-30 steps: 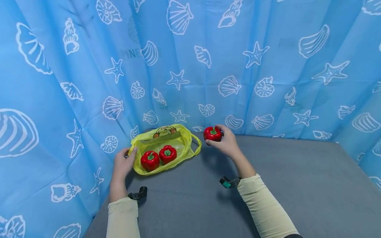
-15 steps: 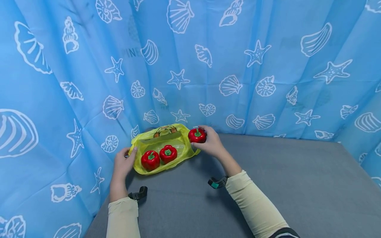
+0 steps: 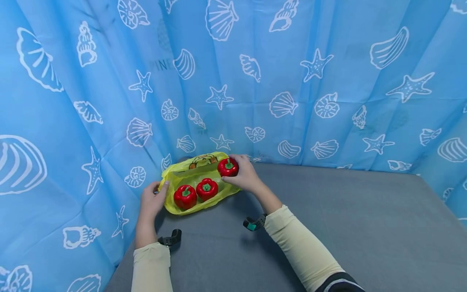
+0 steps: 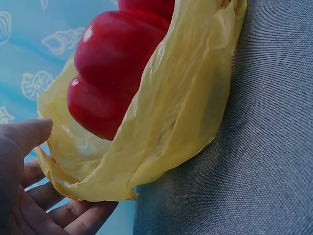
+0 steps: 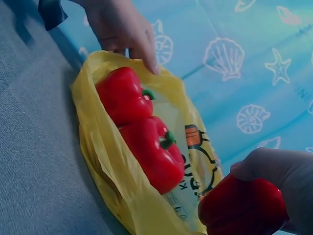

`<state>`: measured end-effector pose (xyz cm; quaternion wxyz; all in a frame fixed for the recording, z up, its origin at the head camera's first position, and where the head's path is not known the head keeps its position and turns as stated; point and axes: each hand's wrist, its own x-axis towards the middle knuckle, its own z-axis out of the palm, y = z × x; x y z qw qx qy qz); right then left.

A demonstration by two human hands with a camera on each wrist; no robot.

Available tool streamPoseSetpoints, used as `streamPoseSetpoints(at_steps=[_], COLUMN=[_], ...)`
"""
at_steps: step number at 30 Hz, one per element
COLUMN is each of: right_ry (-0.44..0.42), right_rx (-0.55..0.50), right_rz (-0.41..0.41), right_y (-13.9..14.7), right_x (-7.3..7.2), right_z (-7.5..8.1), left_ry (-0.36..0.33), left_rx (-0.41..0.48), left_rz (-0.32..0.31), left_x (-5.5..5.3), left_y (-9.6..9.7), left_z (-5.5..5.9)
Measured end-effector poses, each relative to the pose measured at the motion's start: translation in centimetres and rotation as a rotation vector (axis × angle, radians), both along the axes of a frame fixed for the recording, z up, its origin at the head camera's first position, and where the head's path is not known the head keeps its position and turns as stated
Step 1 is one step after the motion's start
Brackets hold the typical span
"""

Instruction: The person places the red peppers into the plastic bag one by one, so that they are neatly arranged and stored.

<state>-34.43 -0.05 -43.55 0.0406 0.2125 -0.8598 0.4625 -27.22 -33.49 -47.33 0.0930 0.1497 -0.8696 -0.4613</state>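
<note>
A yellow plastic bag [image 3: 225, 191] lies with its mouth spread, a dark printed drawing on its far side. Inside it two red bell peppers sit side by side, the left pepper [image 3: 185, 198] touching the right pepper [image 3: 206, 190]; both have green stems. My left hand [image 3: 151, 200] pinches the bag's left rim, thumb on the inner side and fingers outside, as the left wrist view shows. Over the bag's right end, my right hand [image 3: 248, 176] grips a third red bell pepper [image 3: 227, 168], stem upward. In the right wrist view this held pepper [image 5: 242, 208] partly covers the bag's near end.
The bag rests on a grey cloth-covered table [image 3: 328, 219]. Behind and to the left hangs a blue curtain [image 3: 255, 73] with white shells and starfish, close to the bag's back side. Dark bands with small devices are on both wrists.
My right hand has carried its bell pepper leftward, from right of the bag to over its right end. The left hand, the bag and the two peppers inside have stayed put.
</note>
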Motion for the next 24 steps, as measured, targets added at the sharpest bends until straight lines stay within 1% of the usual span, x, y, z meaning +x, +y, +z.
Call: streamPoseSetpoints(at_steps=[8, 17, 24], right_ry=[-0.023, -0.016, 0.015], right_rx=[0.036, 0.073, 0.103], right_rz=[0.051, 0.078, 0.092], right_y=[-1.0, -1.0, -1.0], right_x=[-0.3, -0.5, -0.6], right_z=[-0.9, -2.2, -3.1], left_ry=[-0.013, 0.007, 0.011], left_rx=[0.006, 0.001, 0.005], left_rz=[-0.002, -0.007, -0.007], left_x=[0.0, 0.0, 0.1], left_y=[0.1, 0.2, 0.0], left_z=[0.0, 0.2, 0.1])
